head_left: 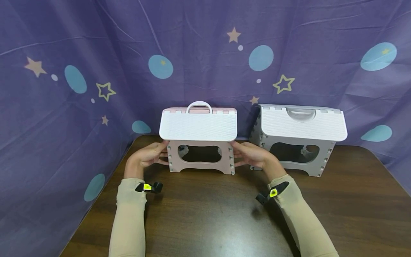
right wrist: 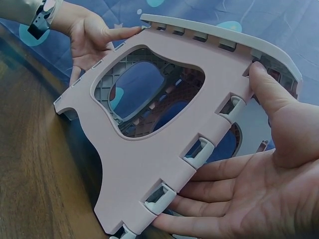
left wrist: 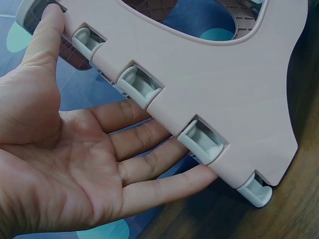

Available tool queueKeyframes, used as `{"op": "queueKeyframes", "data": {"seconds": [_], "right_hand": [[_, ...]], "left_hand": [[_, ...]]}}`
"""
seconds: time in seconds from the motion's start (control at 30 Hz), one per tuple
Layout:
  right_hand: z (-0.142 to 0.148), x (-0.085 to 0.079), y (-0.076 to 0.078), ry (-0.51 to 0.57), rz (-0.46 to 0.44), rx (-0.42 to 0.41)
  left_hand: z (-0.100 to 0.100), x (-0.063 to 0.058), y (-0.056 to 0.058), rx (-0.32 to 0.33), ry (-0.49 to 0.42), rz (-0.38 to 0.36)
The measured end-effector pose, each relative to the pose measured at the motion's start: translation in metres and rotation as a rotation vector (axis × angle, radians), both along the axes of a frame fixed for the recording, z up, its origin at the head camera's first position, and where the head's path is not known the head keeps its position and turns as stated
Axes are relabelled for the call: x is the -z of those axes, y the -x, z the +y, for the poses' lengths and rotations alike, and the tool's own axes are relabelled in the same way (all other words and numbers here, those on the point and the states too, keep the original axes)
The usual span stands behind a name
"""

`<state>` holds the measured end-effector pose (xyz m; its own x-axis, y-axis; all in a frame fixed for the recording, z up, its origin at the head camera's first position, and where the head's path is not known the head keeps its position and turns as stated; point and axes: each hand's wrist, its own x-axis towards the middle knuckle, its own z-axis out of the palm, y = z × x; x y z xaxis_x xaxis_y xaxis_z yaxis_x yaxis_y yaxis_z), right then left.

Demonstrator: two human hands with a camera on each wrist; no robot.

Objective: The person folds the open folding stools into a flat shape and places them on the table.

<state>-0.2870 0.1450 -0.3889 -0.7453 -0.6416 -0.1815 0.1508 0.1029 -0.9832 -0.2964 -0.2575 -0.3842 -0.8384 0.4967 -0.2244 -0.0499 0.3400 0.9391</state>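
A pink folding step stool (head_left: 201, 156) with a white ribbed top and a raised white handle stands unfolded at the back of the table. My left hand (head_left: 148, 154) is at its left side: the thumb touches the front edge under the top, and the nearly straight fingers (left wrist: 144, 159) reach along the side hinges. On the opposite side, my right hand (head_left: 252, 156) mirrors this, thumb at the upper corner and extended fingers (right wrist: 209, 194) against the hinged edge. The fingertips are partly hidden behind the panel in both wrist views.
A larger grey folding step stool (head_left: 324, 157) with a white top stands close by on the right, just beyond my right hand. Behind both stools hangs a purple curtain (head_left: 205, 53) with stars and blue ovals. The brown wooden table (head_left: 205, 214) extends toward me.
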Motion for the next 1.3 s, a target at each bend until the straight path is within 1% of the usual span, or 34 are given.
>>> {"op": "queueKeyframes", "data": {"seconds": [0.37, 0.6, 1.0, 1.3], "right_hand": [[-0.0001, 0.0009, 0.0005, 0.000, 0.011, -0.005], [0.0002, 0.0022, 0.0011, -0.002, 0.014, -0.013], [-0.0007, 0.0019, 0.0015, -0.008, -0.002, -0.007], [-0.0008, 0.0023, 0.0022, -0.004, -0.010, -0.013]], "left_hand": [[-0.0002, -0.0002, -0.0004, 0.008, -0.002, 0.003], [0.0004, -0.0009, -0.0012, 0.006, -0.007, -0.007], [-0.0006, 0.0003, -0.0004, 0.021, -0.013, 0.007], [-0.0012, 0.0011, 0.0003, 0.016, -0.022, 0.003]]}}
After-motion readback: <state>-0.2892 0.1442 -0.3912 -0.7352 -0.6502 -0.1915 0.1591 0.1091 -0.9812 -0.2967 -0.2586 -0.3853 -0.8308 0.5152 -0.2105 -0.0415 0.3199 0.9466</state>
